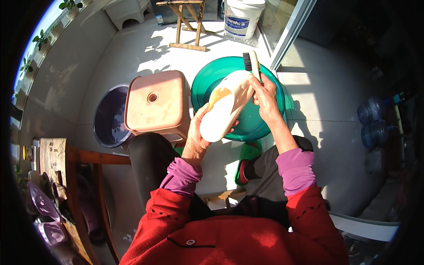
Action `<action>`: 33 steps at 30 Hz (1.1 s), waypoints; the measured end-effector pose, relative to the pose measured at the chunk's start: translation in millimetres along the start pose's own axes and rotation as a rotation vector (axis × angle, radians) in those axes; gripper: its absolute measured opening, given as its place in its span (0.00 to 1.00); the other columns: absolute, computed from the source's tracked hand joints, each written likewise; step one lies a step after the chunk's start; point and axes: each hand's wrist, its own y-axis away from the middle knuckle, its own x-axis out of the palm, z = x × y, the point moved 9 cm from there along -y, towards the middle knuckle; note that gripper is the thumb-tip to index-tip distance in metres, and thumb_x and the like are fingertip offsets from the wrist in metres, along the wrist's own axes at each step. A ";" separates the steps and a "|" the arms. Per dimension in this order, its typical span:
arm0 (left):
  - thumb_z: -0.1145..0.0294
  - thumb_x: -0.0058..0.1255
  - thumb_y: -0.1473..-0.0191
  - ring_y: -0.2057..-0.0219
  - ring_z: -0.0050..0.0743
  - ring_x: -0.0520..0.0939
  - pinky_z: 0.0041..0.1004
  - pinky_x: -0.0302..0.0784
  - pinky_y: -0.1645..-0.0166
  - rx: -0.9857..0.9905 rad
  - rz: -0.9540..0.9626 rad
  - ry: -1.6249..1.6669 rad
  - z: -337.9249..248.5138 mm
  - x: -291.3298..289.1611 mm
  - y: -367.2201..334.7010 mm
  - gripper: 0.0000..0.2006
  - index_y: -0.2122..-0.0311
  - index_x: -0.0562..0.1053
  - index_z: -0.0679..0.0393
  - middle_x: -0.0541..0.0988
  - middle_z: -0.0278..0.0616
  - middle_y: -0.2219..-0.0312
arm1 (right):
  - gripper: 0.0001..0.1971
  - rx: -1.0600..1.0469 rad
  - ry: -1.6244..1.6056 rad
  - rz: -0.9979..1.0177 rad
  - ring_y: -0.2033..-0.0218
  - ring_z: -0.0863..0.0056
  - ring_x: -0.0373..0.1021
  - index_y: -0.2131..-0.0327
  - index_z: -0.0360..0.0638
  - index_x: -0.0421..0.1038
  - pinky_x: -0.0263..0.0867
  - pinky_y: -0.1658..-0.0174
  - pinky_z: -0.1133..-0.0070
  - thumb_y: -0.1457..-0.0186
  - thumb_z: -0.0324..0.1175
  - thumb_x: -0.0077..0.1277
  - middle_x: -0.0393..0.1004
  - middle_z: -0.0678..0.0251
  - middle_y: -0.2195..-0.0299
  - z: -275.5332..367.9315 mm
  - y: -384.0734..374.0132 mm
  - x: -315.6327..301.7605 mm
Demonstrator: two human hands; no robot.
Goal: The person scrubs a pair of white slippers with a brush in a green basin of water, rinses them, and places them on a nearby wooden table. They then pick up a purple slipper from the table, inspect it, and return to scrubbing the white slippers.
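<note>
A pale cream slipper (229,104) is tilted over the green basin (201,79), lit brightly by the sun. My left hand (197,132) grips its near end, the fingers wrapped around underneath. At the far end, my right hand (266,98) is closed around the handle of a scrubbing brush (255,64) with a light green back and black bristles. The bristles point left, off the slipper, and the right fingertips touch the slipper's far edge. What lies in the bottom of the basin is mostly hidden by the slipper and hands.
A pink plastic stool (170,104) stands left of the basin, beside a dark purple tub (110,117). Farther off are a wooden folding stool (187,26) and a white bucket (243,17). A wooden rack with purple slippers (44,201) is at left; a glass door frame (291,33) rises at right.
</note>
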 end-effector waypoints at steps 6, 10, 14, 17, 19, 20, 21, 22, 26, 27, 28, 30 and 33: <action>0.53 0.44 0.45 0.63 0.69 0.77 0.47 0.81 0.66 0.044 -0.060 -0.021 -4.7 -4.4 0.6 0.30 0.43 0.58 0.65 0.71 0.66 0.55 | 0.22 -0.024 0.023 -0.021 0.86 0.94 0.49 0.47 0.42 0.64 0.46 0.86 0.90 0.45 0.35 0.52 0.60 0.82 0.80 2.9 -1.8 -4.7; 0.57 0.50 0.46 0.61 0.55 0.79 0.43 0.80 0.59 0.089 -0.042 -0.082 -7.1 3.7 4.2 0.27 0.47 0.63 0.66 0.75 0.56 0.57 | 0.22 -0.044 0.068 -0.044 0.87 0.94 0.48 0.47 0.42 0.64 0.45 0.87 0.90 0.45 0.34 0.52 0.61 0.81 0.80 6.2 -4.0 -6.4; 0.61 0.52 0.47 0.62 0.37 0.80 0.31 0.78 0.58 0.196 -0.232 -0.136 -16.1 -6.6 9.1 0.22 0.51 0.67 0.65 0.77 0.47 0.60 | 0.23 -0.078 0.085 -0.069 0.87 0.94 0.48 0.47 0.41 0.64 0.44 0.87 0.89 0.45 0.34 0.52 0.61 0.80 0.81 7.4 -6.4 -8.9; 0.65 0.53 0.48 0.63 0.29 0.79 0.26 0.76 0.58 0.267 -0.267 -0.330 -24.5 -6.8 12.7 0.20 0.53 0.69 0.65 0.78 0.42 0.62 | 0.24 -0.167 0.110 -0.086 0.87 0.93 0.49 0.46 0.41 0.63 0.44 0.86 0.89 0.45 0.35 0.53 0.61 0.80 0.81 11.0 -10.0 -11.7; 0.69 0.53 0.49 0.64 0.28 0.79 0.24 0.75 0.58 0.226 -0.260 -0.458 -24.0 -7.2 10.2 0.19 0.53 0.70 0.66 0.78 0.40 0.63 | 0.25 -0.188 0.151 -0.123 0.87 0.93 0.50 0.45 0.40 0.62 0.44 0.86 0.88 0.46 0.35 0.53 0.61 0.79 0.82 8.9 -12.7 -16.6; 0.71 0.53 0.51 0.63 0.28 0.79 0.25 0.75 0.57 0.227 -0.257 -0.498 -25.2 -7.9 9.2 0.19 0.53 0.70 0.67 0.78 0.41 0.62 | 0.25 -0.204 0.185 -0.142 0.86 0.92 0.50 0.45 0.39 0.61 0.45 0.86 0.88 0.46 0.35 0.53 0.62 0.79 0.81 8.3 -14.4 -18.9; 0.73 0.52 0.52 0.63 0.28 0.79 0.25 0.74 0.57 0.236 -0.275 -0.541 -26.7 -10.0 9.1 0.19 0.53 0.69 0.67 0.78 0.41 0.62 | 0.26 -0.220 0.220 -0.161 0.86 0.92 0.50 0.45 0.39 0.61 0.45 0.85 0.87 0.46 0.35 0.53 0.62 0.79 0.81 7.8 -15.8 -21.2; 0.76 0.52 0.53 0.63 0.28 0.79 0.25 0.74 0.56 0.238 -0.295 -0.588 -28.0 -12.2 8.4 0.20 0.53 0.69 0.68 0.78 0.41 0.62 | 0.26 -0.241 0.265 -0.178 0.85 0.92 0.51 0.44 0.38 0.60 0.46 0.85 0.87 0.46 0.34 0.53 0.63 0.78 0.81 8.1 -17.9 -22.7; 0.83 0.45 0.60 0.61 0.28 0.77 0.25 0.73 0.55 0.256 -0.243 -0.557 -28.3 -11.6 5.7 0.25 0.51 0.68 0.68 0.77 0.42 0.61 | 0.27 -0.309 0.320 -0.202 0.83 0.91 0.54 0.44 0.36 0.58 0.50 0.82 0.87 0.46 0.34 0.53 0.66 0.77 0.78 8.4 -20.8 -28.2; 0.83 0.44 0.61 0.62 0.28 0.77 0.25 0.73 0.55 0.269 -0.223 -0.554 -28.8 -10.2 5.7 0.26 0.51 0.68 0.68 0.77 0.42 0.61 | 0.28 -0.311 0.324 -0.201 0.82 0.90 0.55 0.44 0.36 0.58 0.51 0.81 0.87 0.46 0.34 0.53 0.67 0.76 0.77 7.9 -21.3 -29.1; 0.82 0.43 0.62 0.63 0.28 0.77 0.24 0.73 0.55 0.279 -0.209 -0.551 -29.1 -9.3 6.1 0.27 0.50 0.68 0.69 0.77 0.42 0.62 | 0.28 -0.313 0.328 -0.201 0.81 0.90 0.57 0.43 0.36 0.58 0.53 0.80 0.87 0.46 0.34 0.53 0.69 0.75 0.76 7.8 -21.9 -29.7; 0.80 0.42 0.64 0.63 0.29 0.77 0.25 0.72 0.55 0.288 -0.176 -0.569 -29.0 -7.2 7.1 0.28 0.50 0.67 0.69 0.76 0.42 0.61 | 0.28 -0.328 0.337 -0.204 0.78 0.89 0.60 0.43 0.35 0.58 0.56 0.77 0.87 0.46 0.34 0.53 0.71 0.72 0.73 9.2 -21.5 -30.0; 0.76 0.42 0.64 0.61 0.30 0.75 0.26 0.70 0.54 0.337 -0.239 -0.655 -33.4 -11.5 11.0 0.29 0.50 0.66 0.71 0.75 0.44 0.60 | 0.29 -0.351 0.367 -0.214 0.72 0.85 0.65 0.43 0.35 0.58 0.61 0.72 0.86 0.46 0.34 0.53 0.73 0.68 0.68 13.3 -18.9 -28.3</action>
